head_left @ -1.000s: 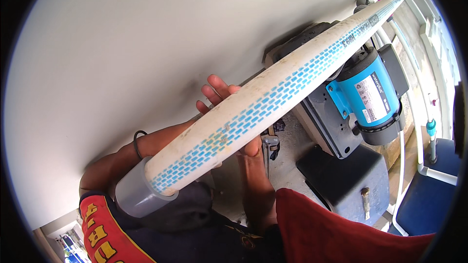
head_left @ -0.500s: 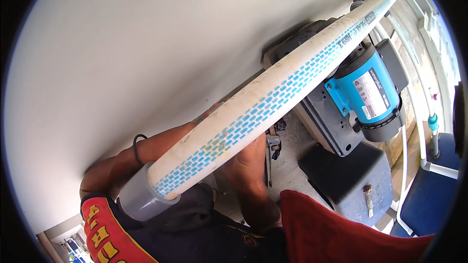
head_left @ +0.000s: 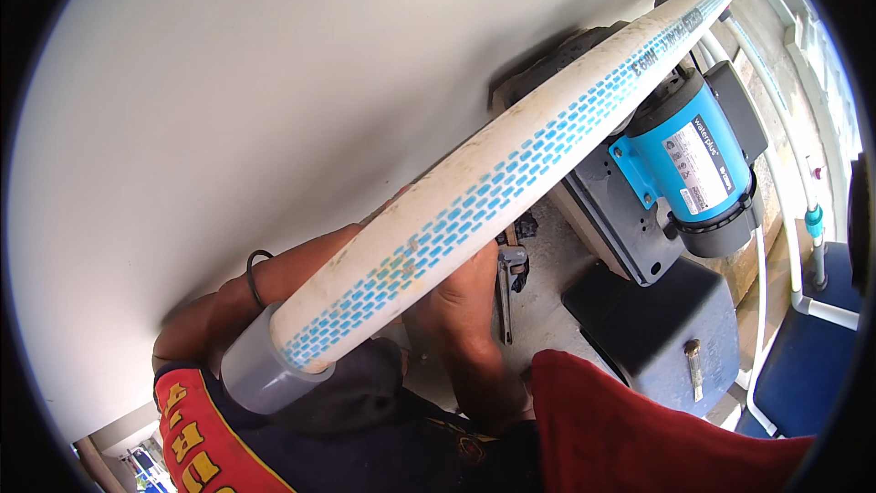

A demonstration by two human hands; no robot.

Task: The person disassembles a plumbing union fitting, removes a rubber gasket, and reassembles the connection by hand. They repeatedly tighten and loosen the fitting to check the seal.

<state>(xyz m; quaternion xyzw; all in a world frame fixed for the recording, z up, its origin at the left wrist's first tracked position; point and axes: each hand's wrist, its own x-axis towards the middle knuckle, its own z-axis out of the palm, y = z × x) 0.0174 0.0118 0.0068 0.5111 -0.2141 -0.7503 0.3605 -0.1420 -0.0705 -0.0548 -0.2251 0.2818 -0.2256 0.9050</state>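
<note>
A long white pipe (head_left: 474, 196) with blue brick-like marks runs slantwise from the lower left to the upper right, and it crosses in front of both hands. A grey collar (head_left: 265, 370) sits around its near end. My left forearm (head_left: 297, 265), with a dark band on it, reaches behind the pipe, and almost all of my left hand is hidden there. Below the pipe shows the back of my right hand (head_left: 461, 297); its fingers are out of sight behind the pipe. Whatever the hands touch is covered. Close to my right hand, an adjustable wrench (head_left: 508, 288) lies on the concrete.
At right stands a blue pump motor (head_left: 691, 160) on a dark base (head_left: 630, 228). Below it is a dark box-shaped cover (head_left: 652, 329) with a small brush-like tool (head_left: 695, 370) on top. Thin white pipes (head_left: 792, 246) run along the right; a pale wall (head_left: 210, 100) rises at left.
The view has shifted slightly, and the pipe's near end sits a little farther left. My hands stay behind the pipe in nearly the same place.
</note>
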